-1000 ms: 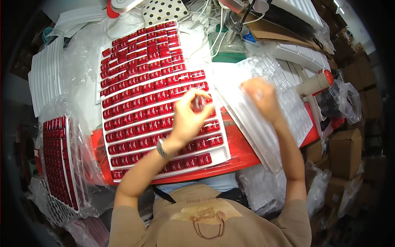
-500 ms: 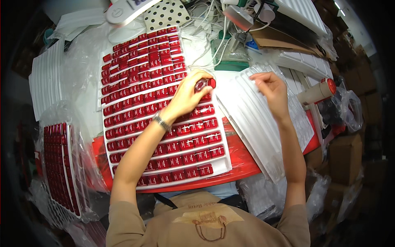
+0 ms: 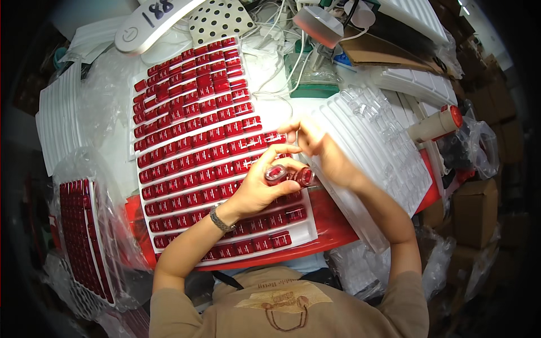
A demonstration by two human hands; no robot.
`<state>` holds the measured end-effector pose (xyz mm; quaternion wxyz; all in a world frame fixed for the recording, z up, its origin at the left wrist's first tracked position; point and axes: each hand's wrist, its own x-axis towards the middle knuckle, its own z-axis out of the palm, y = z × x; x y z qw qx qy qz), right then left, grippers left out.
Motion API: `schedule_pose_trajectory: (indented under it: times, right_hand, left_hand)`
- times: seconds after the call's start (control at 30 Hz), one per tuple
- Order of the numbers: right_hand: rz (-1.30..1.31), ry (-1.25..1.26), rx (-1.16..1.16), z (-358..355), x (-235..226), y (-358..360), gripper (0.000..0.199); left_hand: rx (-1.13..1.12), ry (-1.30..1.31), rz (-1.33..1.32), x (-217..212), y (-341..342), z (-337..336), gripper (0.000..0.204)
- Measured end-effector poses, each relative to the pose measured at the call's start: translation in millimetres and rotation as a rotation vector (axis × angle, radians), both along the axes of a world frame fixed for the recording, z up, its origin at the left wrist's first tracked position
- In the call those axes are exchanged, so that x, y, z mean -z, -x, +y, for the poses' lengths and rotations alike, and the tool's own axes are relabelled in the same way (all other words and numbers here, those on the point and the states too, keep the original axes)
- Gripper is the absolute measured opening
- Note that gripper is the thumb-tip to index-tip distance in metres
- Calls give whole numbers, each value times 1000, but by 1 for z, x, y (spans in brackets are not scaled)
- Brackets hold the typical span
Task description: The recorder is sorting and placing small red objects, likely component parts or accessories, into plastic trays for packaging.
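We see a small red container (image 3: 276,174) with a clear end, held over the right part of the white tray (image 3: 304,234); a second glossy red piece (image 3: 305,177) sits just right of it, and we cannot tell whether the two are joined. The left hand (image 3: 261,185) curls its thumb and fingers around them. The right hand (image 3: 324,151) is just beyond, fingers bent and close together at the right end of a row; we cannot tell whether they grip anything. Rows of red containers (image 3: 203,138) fill much of the tray, which rests on a red-covered table (image 3: 338,232). To the right we find ridged translucent trays (image 3: 360,135); far off, a polka-dot cloth (image 3: 221,23) and white cables (image 3: 298,73); at left, a plastic-wrapped red-filled tray (image 3: 84,239).
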<state>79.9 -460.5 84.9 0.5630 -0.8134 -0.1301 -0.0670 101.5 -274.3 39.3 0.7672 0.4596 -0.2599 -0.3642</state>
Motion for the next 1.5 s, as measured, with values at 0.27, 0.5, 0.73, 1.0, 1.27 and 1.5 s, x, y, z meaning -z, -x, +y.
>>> schedule_pose_trajectory:
  times: [0.27, 0.5, 0.73, 1.0, 1.27, 1.5]
  right_hand:
    - [358, 1194, 559, -178, 82, -140, 22]
    - [76, 1219, 324, -215, 121, -157, 39]
    - [-140, 906, 549, -128, 41, -74, 39]
    - [-310, -18, 292, 30, -20, 11, 25]
    - [-254, -123, 115, 81, -15, -1, 24]
    - [-412, -156, -84, 124, -30, -45, 17]
  left_hand:
    - [-510, -428, -765, -8, -44, -10, 34]
    - [-416, -860, -1408, 18, -51, -43, 21]
    - [-480, -688, -1026, 27, -56, -26, 36]
    - [-378, 112, -116, -18, -13, 12, 37]
    - [-389, 108, -156, -14, -11, 83, 39]
    - [-471, 29, -340, -27, -52, 128, 36]
